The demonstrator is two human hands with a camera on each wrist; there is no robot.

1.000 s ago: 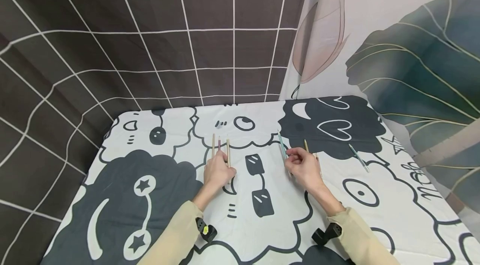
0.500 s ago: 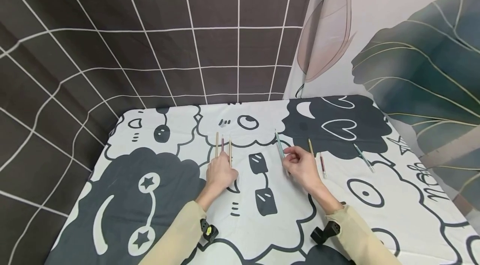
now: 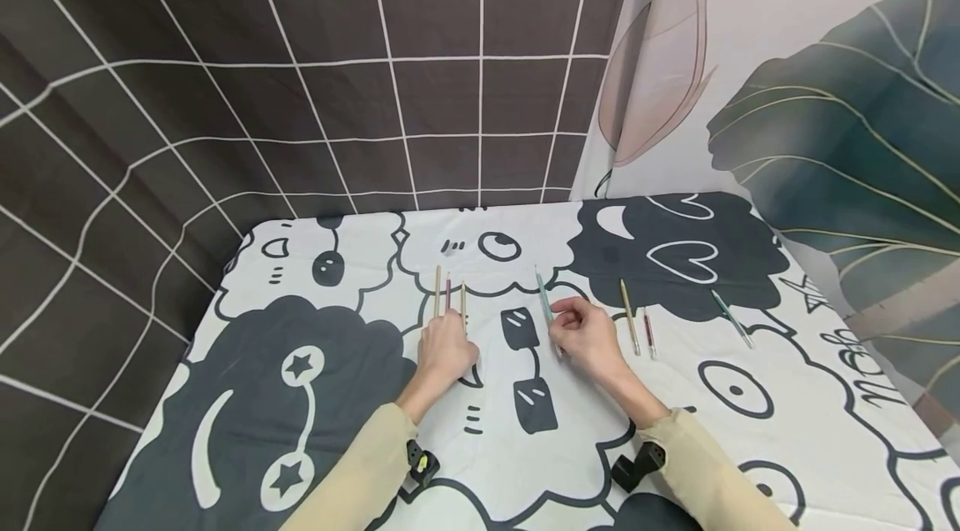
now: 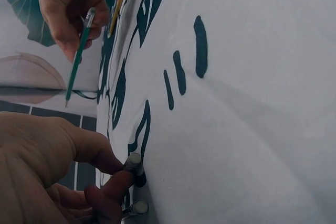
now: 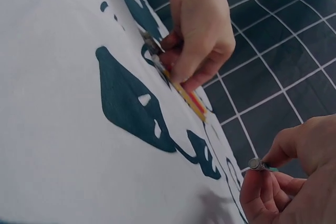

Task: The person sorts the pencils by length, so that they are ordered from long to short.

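In the head view my left hand (image 3: 446, 345) holds a group of pencils at the table's middle. A gold pencil (image 3: 437, 291), a red pencil (image 3: 448, 291) and another gold pencil (image 3: 463, 298) stick out beyond its fingers. Eraser ends (image 4: 134, 159) poke out by the fingers in the left wrist view. To the right, my right hand (image 3: 587, 338) pinches a teal pencil (image 3: 543, 295) between thumb and fingers. The left wrist view shows this pencil (image 4: 79, 61) tilted, its tip pointing down and its eraser end up.
Right of my right hand lie a gold pencil (image 3: 630, 316) and a red pencil (image 3: 649, 334) side by side. Farther right is a second teal pencil (image 3: 731, 318). A cartoon-print cloth (image 3: 517, 464) covers the table, with a dark grid curtain (image 3: 435, 97) behind.
My right hand has moved left with the teal pencil, uncovering the gold and red pencils on its right. My left hand stays around its pencils in nearly the same place.
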